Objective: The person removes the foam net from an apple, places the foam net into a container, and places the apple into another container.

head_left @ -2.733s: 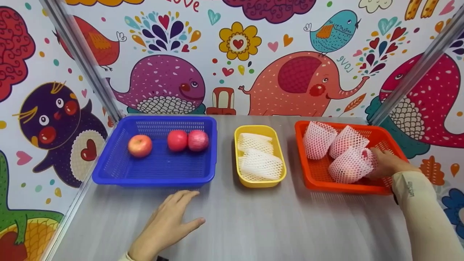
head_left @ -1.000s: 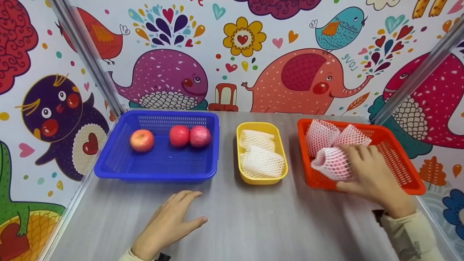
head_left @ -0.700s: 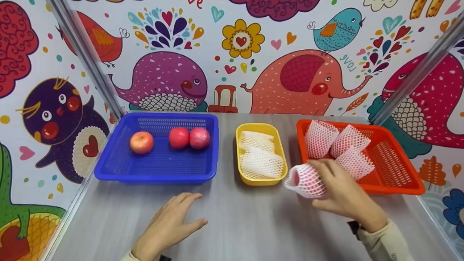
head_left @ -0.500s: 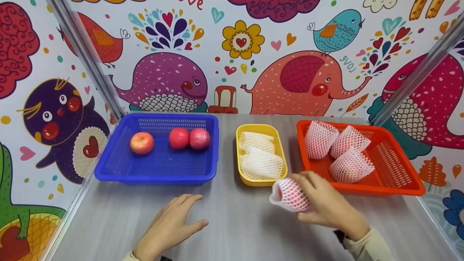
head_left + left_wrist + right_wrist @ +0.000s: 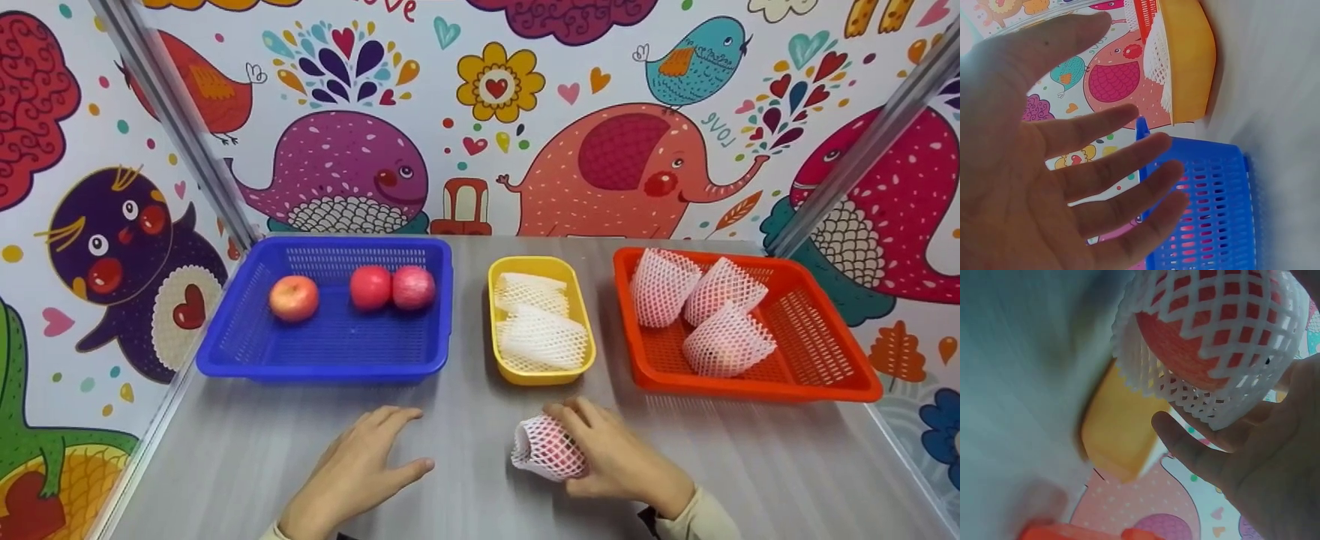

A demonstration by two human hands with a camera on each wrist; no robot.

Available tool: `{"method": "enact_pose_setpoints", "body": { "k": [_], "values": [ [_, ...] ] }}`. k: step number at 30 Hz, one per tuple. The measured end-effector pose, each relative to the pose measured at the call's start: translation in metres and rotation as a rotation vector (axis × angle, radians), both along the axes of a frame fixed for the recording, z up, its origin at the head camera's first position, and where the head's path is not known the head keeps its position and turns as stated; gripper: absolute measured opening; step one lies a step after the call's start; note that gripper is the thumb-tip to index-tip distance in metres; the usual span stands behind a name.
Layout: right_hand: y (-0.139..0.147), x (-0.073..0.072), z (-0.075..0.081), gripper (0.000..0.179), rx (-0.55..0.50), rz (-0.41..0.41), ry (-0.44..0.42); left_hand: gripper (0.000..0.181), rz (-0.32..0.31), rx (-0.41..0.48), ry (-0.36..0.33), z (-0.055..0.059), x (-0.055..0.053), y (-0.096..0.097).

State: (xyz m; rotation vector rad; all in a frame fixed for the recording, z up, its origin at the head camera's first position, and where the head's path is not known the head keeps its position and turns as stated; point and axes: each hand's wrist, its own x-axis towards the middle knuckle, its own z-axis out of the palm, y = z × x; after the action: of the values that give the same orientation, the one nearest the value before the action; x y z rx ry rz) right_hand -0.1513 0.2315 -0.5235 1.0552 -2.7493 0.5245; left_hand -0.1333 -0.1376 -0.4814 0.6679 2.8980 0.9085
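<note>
My right hand grips a red apple in a white foam net sleeve, over the table in front of the yellow basket. The sleeve's loose end points left, and in the right wrist view the apple's bare skin shows through that opening. My left hand holds nothing; its fingers are spread and relaxed, in front of the blue basket. Three bare apples lie in that basket, one at the left and two side by side at the right.
A yellow basket between the others holds empty white foam nets. The red basket at the right holds three apples in nets. A patterned wall stands close behind the baskets.
My right hand has lifted a netted apple out of the red basket and carried it left and toward me, to the front of the yellow basket. My left hand has stayed nearly still.
</note>
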Motion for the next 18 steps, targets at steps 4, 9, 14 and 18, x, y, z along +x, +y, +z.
{"method": "enact_pose_setpoints", "body": {
  "k": [4,9,14,18],
  "values": [
    [-0.002,0.002,-0.006,0.094,-0.001,-0.004,-0.003,0.059,-0.006,0.004,0.006,-0.001,0.0,0.001],
    [-0.004,0.002,-0.01,0.098,0.022,0.008,0.016,0.058,-0.003,-0.003,0.0,-0.002,0.001,0.003],
    [-0.006,0.003,-0.012,0.104,0.072,-0.001,-0.012,0.058,-0.02,-0.005,-0.004,-0.003,0.0,0.005],
    [-0.007,0.001,-0.012,0.099,0.064,-0.018,0.004,0.056,-0.03,-0.003,0.021,-0.004,-0.001,0.006]
  ]
}}
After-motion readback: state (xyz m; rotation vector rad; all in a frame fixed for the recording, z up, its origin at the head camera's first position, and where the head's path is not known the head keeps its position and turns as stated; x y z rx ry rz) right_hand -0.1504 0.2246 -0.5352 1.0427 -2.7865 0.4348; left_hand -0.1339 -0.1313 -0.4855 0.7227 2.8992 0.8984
